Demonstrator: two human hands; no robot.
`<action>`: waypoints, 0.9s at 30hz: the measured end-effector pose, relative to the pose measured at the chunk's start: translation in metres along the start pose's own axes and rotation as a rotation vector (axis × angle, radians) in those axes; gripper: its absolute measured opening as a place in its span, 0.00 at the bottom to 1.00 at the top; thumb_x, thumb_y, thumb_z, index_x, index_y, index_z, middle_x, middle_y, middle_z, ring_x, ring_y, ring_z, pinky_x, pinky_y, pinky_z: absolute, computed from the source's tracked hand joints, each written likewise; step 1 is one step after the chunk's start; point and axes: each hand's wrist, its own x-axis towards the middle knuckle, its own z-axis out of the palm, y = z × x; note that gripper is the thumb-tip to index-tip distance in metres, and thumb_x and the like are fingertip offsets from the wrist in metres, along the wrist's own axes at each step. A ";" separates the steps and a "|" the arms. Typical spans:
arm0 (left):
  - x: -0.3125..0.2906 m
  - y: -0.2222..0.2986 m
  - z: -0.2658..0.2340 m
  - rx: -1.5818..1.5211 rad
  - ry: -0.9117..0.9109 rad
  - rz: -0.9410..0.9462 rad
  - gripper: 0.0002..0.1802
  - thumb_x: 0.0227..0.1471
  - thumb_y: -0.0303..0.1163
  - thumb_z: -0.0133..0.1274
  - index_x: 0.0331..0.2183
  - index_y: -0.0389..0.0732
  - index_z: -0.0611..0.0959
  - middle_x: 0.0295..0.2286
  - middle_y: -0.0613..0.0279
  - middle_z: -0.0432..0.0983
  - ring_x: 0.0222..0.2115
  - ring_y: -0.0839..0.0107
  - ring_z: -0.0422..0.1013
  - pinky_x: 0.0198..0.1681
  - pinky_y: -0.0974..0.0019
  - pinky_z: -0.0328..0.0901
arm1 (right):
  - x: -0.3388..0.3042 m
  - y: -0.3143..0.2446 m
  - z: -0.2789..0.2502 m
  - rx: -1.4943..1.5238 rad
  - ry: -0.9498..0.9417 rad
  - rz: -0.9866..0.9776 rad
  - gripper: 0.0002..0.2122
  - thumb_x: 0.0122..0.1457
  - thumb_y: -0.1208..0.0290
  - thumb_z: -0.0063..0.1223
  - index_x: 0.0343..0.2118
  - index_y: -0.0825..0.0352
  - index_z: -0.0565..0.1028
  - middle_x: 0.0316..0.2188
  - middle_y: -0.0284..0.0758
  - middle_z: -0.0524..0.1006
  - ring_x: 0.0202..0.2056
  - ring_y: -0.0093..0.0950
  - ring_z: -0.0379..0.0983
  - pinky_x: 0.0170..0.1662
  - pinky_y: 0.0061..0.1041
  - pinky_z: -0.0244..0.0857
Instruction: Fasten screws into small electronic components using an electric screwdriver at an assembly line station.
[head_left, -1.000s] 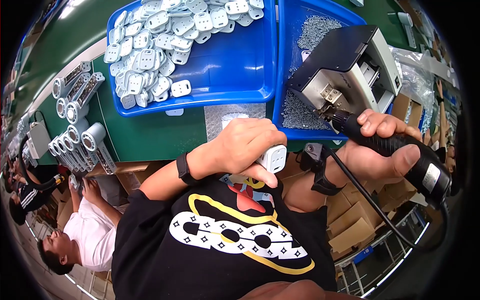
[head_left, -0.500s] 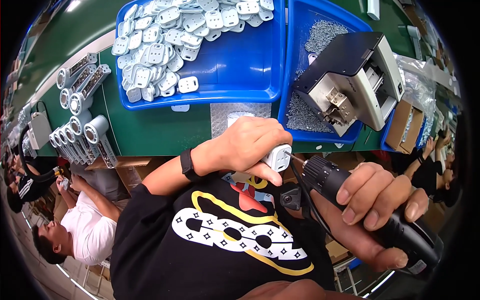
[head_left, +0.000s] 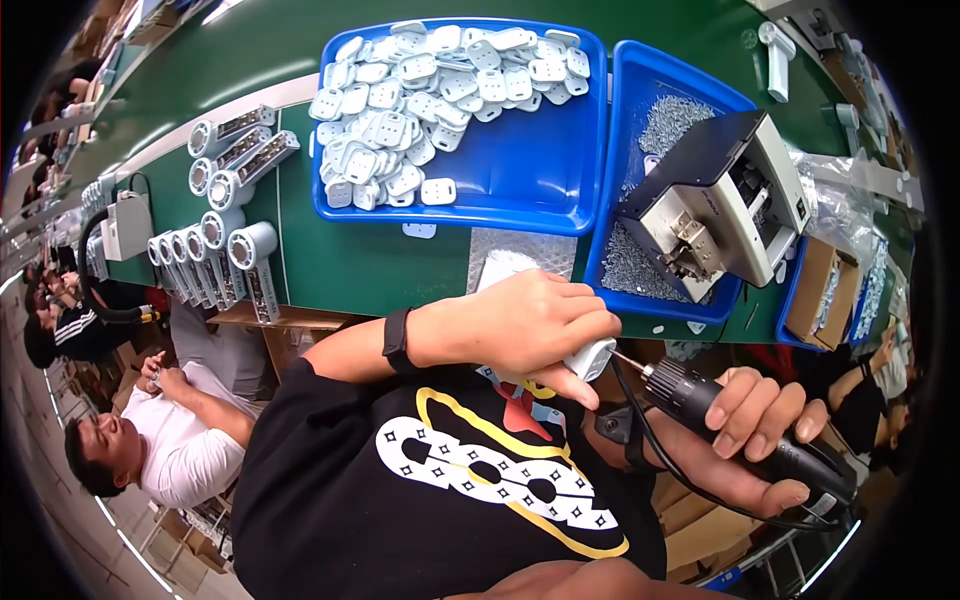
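My left hand (head_left: 535,325) is closed around a white plastic part (head_left: 592,361), with its end poking out past the thumb and most of it hidden by the fingers. In my right hand (head_left: 755,425) is a black electric screwdriver (head_left: 682,388) with a cable. Its thin bit points left and meets the end of the white part; whether a screw sits there is too small to tell. Beyond my left hand, a white piece (head_left: 505,266) lies on bubble wrap (head_left: 540,248); I cannot tell whether it joins the held part.
A blue tray (head_left: 520,185) holds many white plates. Beside it, another blue tray (head_left: 608,262) carries loose screws and a screw-feeding machine (head_left: 700,200). White cylindrical units (head_left: 255,245) stand at left on the green table (head_left: 350,265). A person in white (head_left: 185,440) sits at left.
The whole view has shifted, so the trays sit lower and further right. The white part's end face is turned more out of sight. Both hands keep their holds.
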 end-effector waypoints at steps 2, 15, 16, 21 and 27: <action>0.011 0.005 -0.036 0.221 -0.102 0.019 0.36 0.46 0.64 0.60 0.38 0.38 0.77 0.26 0.60 0.74 0.24 0.62 0.74 0.25 0.62 0.69 | -0.015 0.000 -0.012 -0.106 0.061 0.029 0.26 0.61 0.46 0.56 0.44 0.66 0.64 0.24 0.31 0.68 0.18 0.24 0.66 0.24 0.24 0.64; 0.019 -0.199 -0.244 1.529 0.234 -0.090 0.26 0.48 0.45 0.62 0.45 0.39 0.79 0.42 0.50 0.74 0.47 0.54 0.71 0.50 0.54 0.67 | -0.030 0.086 -0.015 -1.020 -0.128 0.443 0.20 0.55 0.80 0.60 0.50 0.67 0.67 0.23 0.33 0.75 0.21 0.24 0.72 0.27 0.25 0.70; 0.015 -0.168 -0.239 1.433 0.452 0.003 0.25 0.49 0.46 0.62 0.42 0.38 0.79 0.38 0.51 0.76 0.42 0.55 0.74 0.48 0.55 0.68 | -0.015 0.095 0.005 -1.135 -0.232 0.473 0.19 0.55 0.79 0.61 0.49 0.68 0.67 0.23 0.34 0.76 0.22 0.23 0.73 0.27 0.25 0.70; -0.074 -0.021 -0.185 0.873 0.854 -0.392 0.25 0.51 0.34 0.64 0.49 0.36 0.77 0.45 0.50 0.76 0.48 0.53 0.71 0.54 0.54 0.63 | 0.046 0.204 0.037 -1.545 -0.620 0.329 0.22 0.49 0.69 0.69 0.44 0.70 0.71 0.28 0.48 0.80 0.31 0.47 0.79 0.35 0.38 0.72; -0.247 0.033 -0.074 1.586 0.858 -1.403 0.33 0.47 0.33 0.67 0.54 0.38 0.72 0.42 0.51 0.73 0.48 0.50 0.68 0.54 0.51 0.60 | 0.050 0.269 0.027 -1.565 -0.686 0.397 0.25 0.46 0.67 0.71 0.45 0.71 0.71 0.30 0.49 0.80 0.36 0.50 0.79 0.41 0.40 0.71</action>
